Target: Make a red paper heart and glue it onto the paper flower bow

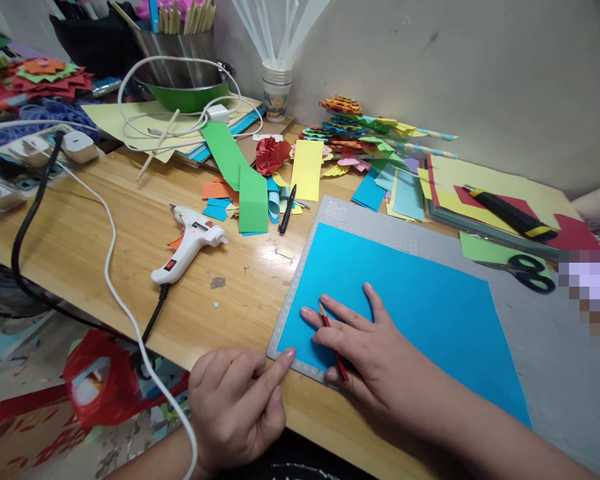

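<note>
My right hand (365, 347) lies spread flat on the blue paper (405, 307), a red pencil (333, 340) pinched between its fingers; paper sits on the cutting mat (530, 333). Thin, floppy sheet, so grab an edge. Left hand (237, 400) is loosely curled, forefinger touching the mat's corner. My wrist hides the paper's near edge.

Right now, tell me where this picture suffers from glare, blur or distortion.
Head view: glare shines off the wooden table near the glue gun; wide-angle bending curves the table edge and wall; a pixelated block hides the right edge; the right hand with its pencil on the blue paper and the left hand are sharp.
</note>
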Available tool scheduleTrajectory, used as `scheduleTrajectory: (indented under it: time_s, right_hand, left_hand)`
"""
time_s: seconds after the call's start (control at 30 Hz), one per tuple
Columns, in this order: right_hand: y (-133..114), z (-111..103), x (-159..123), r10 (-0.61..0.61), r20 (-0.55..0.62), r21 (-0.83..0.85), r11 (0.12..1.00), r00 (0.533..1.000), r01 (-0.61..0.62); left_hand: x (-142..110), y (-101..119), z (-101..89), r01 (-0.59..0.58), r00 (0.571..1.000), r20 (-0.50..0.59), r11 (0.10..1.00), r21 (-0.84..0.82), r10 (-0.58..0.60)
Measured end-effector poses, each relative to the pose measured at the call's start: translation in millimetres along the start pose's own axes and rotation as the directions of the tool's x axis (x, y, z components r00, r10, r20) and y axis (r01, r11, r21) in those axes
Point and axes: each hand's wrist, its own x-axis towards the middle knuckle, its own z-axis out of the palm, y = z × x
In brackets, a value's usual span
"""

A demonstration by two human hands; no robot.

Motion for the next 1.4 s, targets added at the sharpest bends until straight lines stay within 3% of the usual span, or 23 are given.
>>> scheduleTrajectory:
  time_s: [0.13, 0.23, 0.37, 0.47, 0.67, 0.83, 1.17, 1.4]
  right_hand:
    - [-2.6, 0.8, 0.5, 0.029, -0.014, 0.0, 1.0, 0.999, -0.029]
    - [-2.9, 1.2, 0.6, 0.031, -0.023, 0.002, 1.0, 0.999, -0.031]
    - [-1.7, 0.9, -0.4, 0.024, -0.041, 0.016, 1.0, 0.999, -0.023]
    - [-1.5, 0.5, -0.6, 0.014, -0.041, 0.023, 1.0, 0.999, -0.013]
    - [-1.5, -0.9, 1.0, 0.005, -0.043, 0.037, 0.999, 0.999, -0.003]
    - [1.0, -1.5, -6.7, 0.016, -0.052, 0.023, 1.0, 0.998, -0.015]
    - [12.4, 8.3, -63.8, 0.184, -0.153, -0.045, 0.98, 0.971, -0.193]
    - [18.7, 21.1, -95.6, 0.318, -0.246, -0.084, 0.934, 0.916, -0.347]
  left_hand:
    - [3.5, 3.9, -3.0, 0.037, 0.999, 0.032, 0.999, -0.029, -0.036]
    - [9.4, 9.9, -8.0, 0.13, 0.99, 0.063, 0.99, -0.059, -0.127]
    - [24.9, 15.2, -13.7, 0.222, 0.973, 0.083, 0.974, -0.053, -0.217]
    - [40.6, 13.6, -13.3, 0.254, 0.956, 0.159, 0.967, -0.019, -0.247]
    - [56.2, 7.0, -5.8, 0.173, 0.937, 0.314, 0.984, -0.043, -0.151]
    - [54.3, 3.5, -5.0, 0.196, 0.91, 0.379, 0.98, -0.028, -0.171]
    - [60.7, -0.7, -4.8, 0.044, 0.925, 0.377, 0.999, -0.007, -0.038]
    - [66.1, 13.1, 4.8, 0.085, 0.957, 0.271, 0.994, 0.062, -0.099]
